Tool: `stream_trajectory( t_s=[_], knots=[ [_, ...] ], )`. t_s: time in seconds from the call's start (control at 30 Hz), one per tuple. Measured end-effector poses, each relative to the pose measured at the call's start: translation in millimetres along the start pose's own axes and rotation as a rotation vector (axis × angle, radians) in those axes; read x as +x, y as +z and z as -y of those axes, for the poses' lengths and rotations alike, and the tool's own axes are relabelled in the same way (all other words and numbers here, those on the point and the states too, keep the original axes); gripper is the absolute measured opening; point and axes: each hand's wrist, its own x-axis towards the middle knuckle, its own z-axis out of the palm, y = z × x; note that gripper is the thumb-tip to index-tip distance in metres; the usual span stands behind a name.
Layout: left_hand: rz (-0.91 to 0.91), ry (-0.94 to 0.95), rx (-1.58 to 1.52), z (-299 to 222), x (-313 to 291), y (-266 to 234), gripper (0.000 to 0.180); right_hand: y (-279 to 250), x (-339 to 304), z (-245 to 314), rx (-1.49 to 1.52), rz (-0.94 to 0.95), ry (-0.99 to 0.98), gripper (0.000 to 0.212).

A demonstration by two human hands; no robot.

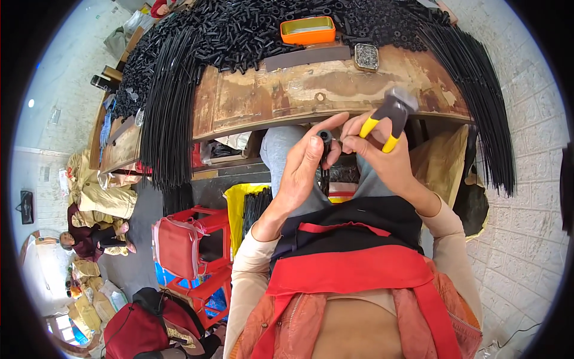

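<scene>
My left hand (299,170) is raised over my lap with its fingers closed round a black tube-like piece (324,136), whose round hollow end points up. Some black length hangs below it between my legs. Close by on the right, my right hand (388,164) grips yellow-handled pincers (396,113), their dark metal head slightly blurred and pointing away from me. The thumb and forefinger of that hand pinch together beside the tube's end; whatever small thing they may hold is too small to make out.
A wooden workbench (251,107) spans the far side, heaped with black tubular parts (239,36). Bundles of thin black rods (170,107) hang over its edge. On it sit an orange tin (308,31) and a small dish of metal bits (366,57). Red stools (179,248) stand left; another person (89,239) sits beyond.
</scene>
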Motion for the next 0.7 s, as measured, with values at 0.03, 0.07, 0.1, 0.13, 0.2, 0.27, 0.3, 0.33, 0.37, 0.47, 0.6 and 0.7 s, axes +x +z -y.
stream_trajectory(
  t_s=[0.03,0.07,0.1,0.13,0.2,0.27,0.3,0.33,0.37,0.47,0.6,0.7],
  knots=[
    [-0.003,-0.011,-0.021,0.3,1.1,0.6,0.058,1.1,-1.3,0.7,-0.009,-0.003,-0.035,0.008],
    [-0.005,-0.023,-0.043,0.8,1.6,1.2,0.058,1.5,-2.5,2.0,-0.017,-0.005,-0.069,0.01],
    [-0.004,-0.029,-0.044,1.2,1.2,1.4,0.058,1.0,-3.0,5.5,-0.044,0.003,-0.065,0.012],
    [0.004,-0.039,-0.037,1.2,1.2,0.8,0.058,0.1,-2.6,8.2,-0.042,0.001,-0.063,0.012],
    [0.013,-0.053,-0.029,1.7,0.9,2.2,0.058,-1.5,-2.3,12.3,-0.105,0.062,-0.078,0.014],
    [-0.03,-0.042,-0.01,2.7,0.8,6.1,0.059,1.5,-3.3,16.0,-0.078,0.032,-0.073,0.014],
    [-0.031,-0.044,-0.01,2.0,0.7,5.9,0.059,2.6,-3.8,16.5,-0.054,0.005,-0.07,0.015],
    [-0.016,-0.054,-0.01,1.1,1.3,5.1,0.059,1.6,-4.0,16.0,-0.053,0.005,-0.069,0.015],
    [-0.001,-0.062,-0.01,0.7,2.0,4.8,0.059,0.1,-4.4,15.2,-0.075,-0.007,-0.052,0.015],
    [-0.007,-0.043,0.026,2.6,2.6,6.4,0.059,-2.7,-4.8,13.8,-0.109,-0.013,-0.029,0.015],
    [0.015,-0.055,0.008,4.4,3.0,5.8,0.058,-3.4,-7.2,11.0,-0.223,-0.048,-0.084,0.016],
    [0.021,-0.037,-0.02,2.6,3.4,7.4,0.056,-4.3,-7.7,7.5,-0.189,-0.046,-0.121,0.014]
  ],
)
